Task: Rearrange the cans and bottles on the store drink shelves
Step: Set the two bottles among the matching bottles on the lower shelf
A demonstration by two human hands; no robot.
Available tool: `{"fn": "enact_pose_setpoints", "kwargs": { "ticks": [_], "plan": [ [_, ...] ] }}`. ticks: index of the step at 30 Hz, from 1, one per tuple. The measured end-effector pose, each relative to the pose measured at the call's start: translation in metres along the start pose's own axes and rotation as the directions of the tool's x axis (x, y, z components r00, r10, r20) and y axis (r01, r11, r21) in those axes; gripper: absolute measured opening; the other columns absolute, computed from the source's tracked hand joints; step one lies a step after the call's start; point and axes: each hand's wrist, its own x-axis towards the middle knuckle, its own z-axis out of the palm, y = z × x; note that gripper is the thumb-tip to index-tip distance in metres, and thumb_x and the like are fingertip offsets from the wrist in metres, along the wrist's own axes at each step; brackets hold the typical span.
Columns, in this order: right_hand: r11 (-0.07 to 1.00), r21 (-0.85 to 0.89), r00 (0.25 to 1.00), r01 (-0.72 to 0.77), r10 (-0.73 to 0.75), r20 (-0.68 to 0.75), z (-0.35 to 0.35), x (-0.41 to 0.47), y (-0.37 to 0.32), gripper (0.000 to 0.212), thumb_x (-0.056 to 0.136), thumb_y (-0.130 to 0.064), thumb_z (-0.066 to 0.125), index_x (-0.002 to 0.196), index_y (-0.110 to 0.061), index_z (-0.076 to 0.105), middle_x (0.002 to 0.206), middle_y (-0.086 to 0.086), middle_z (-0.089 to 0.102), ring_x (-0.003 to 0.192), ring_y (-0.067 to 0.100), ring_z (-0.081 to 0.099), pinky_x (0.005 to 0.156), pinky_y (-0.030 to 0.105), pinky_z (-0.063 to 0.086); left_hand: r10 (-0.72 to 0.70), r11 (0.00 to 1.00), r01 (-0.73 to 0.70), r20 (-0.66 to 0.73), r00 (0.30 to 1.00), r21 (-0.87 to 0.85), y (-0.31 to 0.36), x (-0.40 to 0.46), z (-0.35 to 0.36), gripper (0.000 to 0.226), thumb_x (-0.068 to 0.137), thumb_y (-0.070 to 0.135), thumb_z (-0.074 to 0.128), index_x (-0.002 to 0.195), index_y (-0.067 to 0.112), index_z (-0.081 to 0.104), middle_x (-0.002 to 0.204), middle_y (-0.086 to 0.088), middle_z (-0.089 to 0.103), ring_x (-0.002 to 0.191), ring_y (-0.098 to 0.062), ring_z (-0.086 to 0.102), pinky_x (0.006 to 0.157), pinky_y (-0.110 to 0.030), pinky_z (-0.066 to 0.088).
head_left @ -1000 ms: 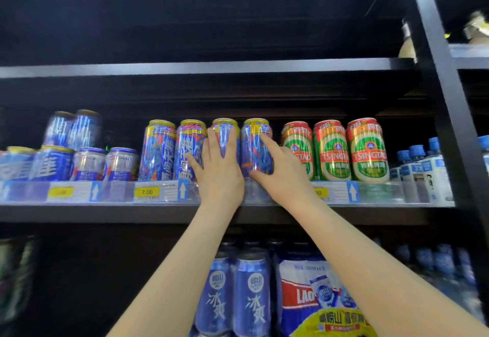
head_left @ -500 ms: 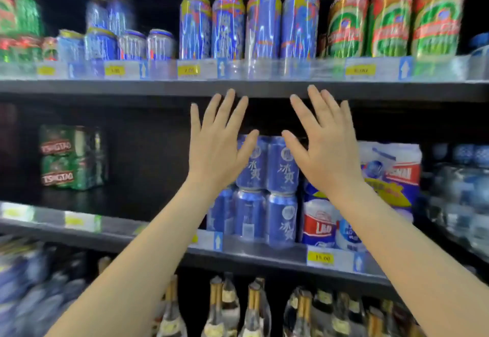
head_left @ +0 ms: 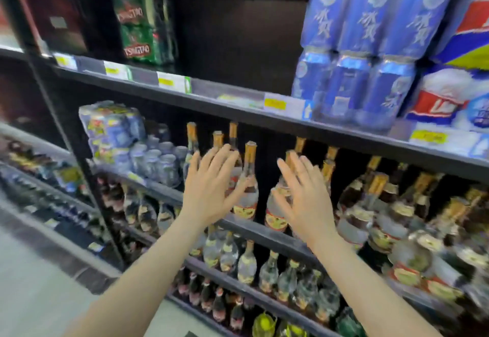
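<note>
Clear glass bottles with gold-foil necks and red-gold labels stand in rows on a black shelf. My left hand is spread open just in front of one bottle, holding nothing. My right hand is also open with fingers apart, in front of a second bottle. Whether either hand touches its bottle I cannot tell because of blur. On the shelf above sit shrink-wrapped packs of blue cans.
White-red-yellow can packs sit right of the blue cans, green packs at upper left. A wrapped blue-yellow pack and small clear bottles stand left of my hands. Lower shelves hold more bottles. Pale floor lies at lower left.
My view has dropped from the top can shelf past the blue packs to the bottle shelf. Both hands left the blue cans and came down, open, to the gold-necked bottles.
</note>
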Motion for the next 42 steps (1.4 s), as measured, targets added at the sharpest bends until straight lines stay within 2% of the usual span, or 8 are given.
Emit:
{"fn": "enact_pose_setpoints", "kwargs": {
  "ticks": [7,10,13,17,23,31,37,42],
  "plan": [
    [0.998,0.037,0.968,-0.051,0.04,0.249,0.112,-0.019,-0.095,0.057,0.094,-0.045,0.047,0.145,-0.023,0.036,0.153,0.004,0.033,0.142,0.026,0.028,0.115,0.044,0.026,-0.143,0.99,0.133,0.276,0.951,0.054,-0.131,-0.106,0.022,0.072,0.093,0.063,0.018,0.139,0.016,0.046,0.144,-0.006,0.046,0.13,-0.029,0.044,0.109,-0.053,0.03],
    [0.995,0.054,0.946,-0.081,0.06,0.319,0.159,-0.015,-0.154,0.061,0.094,-0.052,0.034,0.147,-0.023,0.032,0.155,0.002,0.029,0.144,0.024,0.023,0.117,0.042,0.021,-0.185,0.982,0.162,0.328,0.926,0.095,-0.202,-0.143,0.019,0.069,0.091,0.062,0.027,0.138,0.016,0.049,0.142,-0.006,0.05,0.128,-0.03,0.047,0.107,-0.053,0.032],
    [0.99,0.099,0.932,-0.103,0.061,0.357,0.201,-0.005,-0.213,0.066,0.091,-0.055,0.025,0.147,-0.022,0.031,0.155,0.003,0.028,0.144,0.023,0.022,0.118,0.043,0.019,-0.207,0.977,0.176,0.344,0.916,0.118,-0.269,-0.173,0.013,0.067,0.087,0.059,0.036,0.134,0.015,0.053,0.139,-0.007,0.053,0.125,-0.03,0.05,0.106,-0.054,0.035],
    [0.981,0.157,0.898,-0.117,0.037,0.438,0.25,0.015,-0.284,0.058,0.097,-0.047,0.037,0.149,-0.024,0.027,0.157,0.002,0.021,0.146,0.022,0.016,0.118,0.039,0.01,-0.273,0.962,0.246,0.352,0.895,0.121,-0.35,-0.202,0.01,0.065,0.087,0.058,0.042,0.135,0.016,0.051,0.139,-0.006,0.052,0.126,-0.03,0.047,0.106,-0.054,0.033],
    [0.972,0.224,0.879,-0.068,-0.048,0.475,0.329,0.068,-0.372,0.058,0.093,-0.046,0.044,0.146,-0.024,0.033,0.153,0.004,0.032,0.142,0.026,0.027,0.116,0.044,0.023,-0.377,0.926,0.339,0.333,0.864,0.168,-0.46,-0.227,0.012,0.064,0.087,0.058,0.041,0.134,0.017,0.052,0.137,-0.005,0.053,0.124,-0.03,0.049,0.104,-0.053,0.033],
    [0.931,0.356,0.856,-0.086,-0.114,0.504,0.433,0.155,-0.477,0.06,0.094,-0.047,0.046,0.148,-0.027,0.028,0.156,-0.001,0.026,0.144,0.023,0.024,0.115,0.037,0.02,-0.481,0.868,0.394,0.316,0.818,0.304,-0.621,-0.209,0.013,0.066,0.088,0.061,0.036,0.137,0.019,0.05,0.138,-0.006,0.054,0.124,-0.029,0.051,0.104,-0.051,0.036],
    [0.91,0.411,0.838,-0.05,-0.185,0.513,0.498,0.218,-0.547,0.06,0.096,-0.046,0.044,0.149,-0.026,0.026,0.156,-0.003,0.024,0.144,0.016,0.019,0.115,0.027,0.014,-0.542,0.834,0.457,0.305,0.783,0.309,-0.731,-0.194,0.018,0.07,0.088,0.062,0.03,0.14,0.019,0.046,0.142,-0.005,0.049,0.128,-0.03,0.046,0.107,-0.05,0.034],
    [0.904,0.4,0.833,-0.149,-0.104,0.544,0.56,0.25,-0.602,0.061,0.096,-0.049,0.041,0.15,-0.031,0.02,0.158,-0.009,0.019,0.145,0.011,0.014,0.114,0.026,0.015,-0.504,0.862,0.431,0.354,0.788,0.267,-0.824,-0.192,0.041,0.07,0.089,0.064,0.028,0.14,0.019,0.047,0.141,-0.005,0.05,0.126,-0.03,0.049,0.103,-0.048,0.039]
  ]
}}
